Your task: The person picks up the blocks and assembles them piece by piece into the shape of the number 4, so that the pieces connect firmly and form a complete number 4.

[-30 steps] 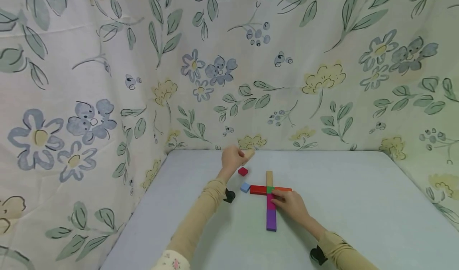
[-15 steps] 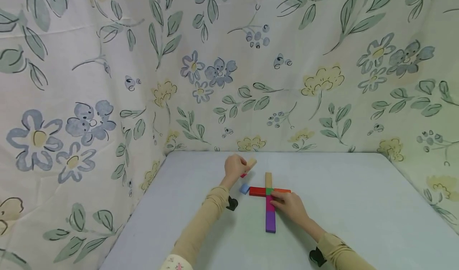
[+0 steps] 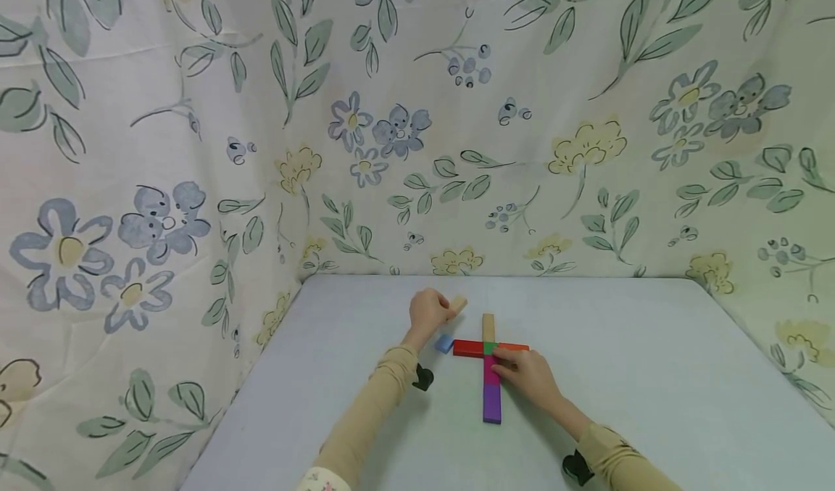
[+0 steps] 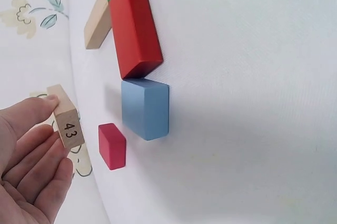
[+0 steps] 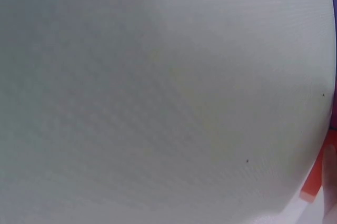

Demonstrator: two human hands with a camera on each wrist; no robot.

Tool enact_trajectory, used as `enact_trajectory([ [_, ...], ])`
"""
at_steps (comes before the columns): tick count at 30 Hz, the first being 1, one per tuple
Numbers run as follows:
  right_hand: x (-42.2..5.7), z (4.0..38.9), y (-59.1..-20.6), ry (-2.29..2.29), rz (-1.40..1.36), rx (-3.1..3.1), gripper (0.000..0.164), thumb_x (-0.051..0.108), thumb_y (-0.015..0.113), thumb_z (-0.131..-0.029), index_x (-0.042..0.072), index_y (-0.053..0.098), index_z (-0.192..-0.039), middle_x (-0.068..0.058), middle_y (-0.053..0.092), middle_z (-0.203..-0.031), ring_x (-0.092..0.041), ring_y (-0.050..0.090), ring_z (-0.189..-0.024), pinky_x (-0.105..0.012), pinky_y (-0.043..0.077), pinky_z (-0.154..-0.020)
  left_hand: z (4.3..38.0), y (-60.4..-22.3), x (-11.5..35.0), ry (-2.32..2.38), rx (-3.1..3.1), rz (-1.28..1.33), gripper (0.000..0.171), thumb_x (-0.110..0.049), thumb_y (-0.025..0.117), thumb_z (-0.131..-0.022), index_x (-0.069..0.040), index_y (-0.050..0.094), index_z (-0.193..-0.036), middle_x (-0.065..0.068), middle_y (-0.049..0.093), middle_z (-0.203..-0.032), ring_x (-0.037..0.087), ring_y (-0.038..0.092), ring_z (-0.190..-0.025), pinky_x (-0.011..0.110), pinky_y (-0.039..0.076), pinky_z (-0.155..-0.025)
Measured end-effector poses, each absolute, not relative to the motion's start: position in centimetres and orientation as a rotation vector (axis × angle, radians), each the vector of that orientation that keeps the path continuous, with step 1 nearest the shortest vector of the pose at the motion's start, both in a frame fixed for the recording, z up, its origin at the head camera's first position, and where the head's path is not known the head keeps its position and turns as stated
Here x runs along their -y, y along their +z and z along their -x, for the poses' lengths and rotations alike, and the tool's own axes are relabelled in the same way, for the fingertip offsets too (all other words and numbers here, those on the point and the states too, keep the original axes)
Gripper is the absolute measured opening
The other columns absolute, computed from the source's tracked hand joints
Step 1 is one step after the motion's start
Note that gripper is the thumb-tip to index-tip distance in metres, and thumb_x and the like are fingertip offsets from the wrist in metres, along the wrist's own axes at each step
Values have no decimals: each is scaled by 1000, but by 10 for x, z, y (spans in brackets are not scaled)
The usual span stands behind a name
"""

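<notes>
My left hand [image 3: 429, 312] pinches a plain wooden block [image 4: 64, 121] marked 43 between thumb and fingers, held off the table. Beside it on the table lie a small pinkish-red block [image 4: 112, 146], hidden behind the hand in the head view, and a light blue block [image 4: 145, 109]. My right hand [image 3: 528, 373] rests its fingertips on a cross of blocks, around the green block [image 3: 489, 347] and magenta block [image 3: 491, 372]. A red block [image 3: 468, 348], an orange block [image 3: 518, 347], a wooden block [image 3: 488, 327] and a purple block [image 3: 492, 404] make up its arms.
The blocks lie on a white table [image 3: 626, 375]. Floral cloth [image 3: 489, 121] hangs behind it and at its sides. A dark object [image 3: 422, 377] sits at the left wrist, and another dark object [image 3: 577, 468] at the right wrist.
My left hand has come down and slightly nearer with the wooden block, covering the pinkish-red block in the head view. My right hand stays at the cross.
</notes>
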State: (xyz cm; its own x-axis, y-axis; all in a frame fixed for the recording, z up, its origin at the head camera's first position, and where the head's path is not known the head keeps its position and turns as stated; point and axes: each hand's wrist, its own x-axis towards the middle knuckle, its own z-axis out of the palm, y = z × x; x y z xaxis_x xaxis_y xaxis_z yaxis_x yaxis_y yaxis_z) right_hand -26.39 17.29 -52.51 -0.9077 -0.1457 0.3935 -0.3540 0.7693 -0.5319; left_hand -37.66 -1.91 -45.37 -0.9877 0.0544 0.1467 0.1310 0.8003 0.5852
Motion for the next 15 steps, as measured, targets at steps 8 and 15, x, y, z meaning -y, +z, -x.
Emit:
enact_trajectory([
  [8,-174,264,-525,890,-390,2640,28,15,78,-76,5,74,-102,-9,75,-92,-3,59,-68,-18,47,-59,376,-464,16,-964,2857,148,16,-18,83,-71,-8,76,-81,3,72,-78,16,62,-73,29,50,-69],
  [15,-173,265,-525,891,-390,2640,28,14,78,-76,5,74,-102,-9,75,-92,-4,61,-69,-19,48,-59,374,-469,14,-985,2844,164,17,-17,84,-70,-7,76,-81,4,73,-78,17,62,-74,28,50,-68],
])
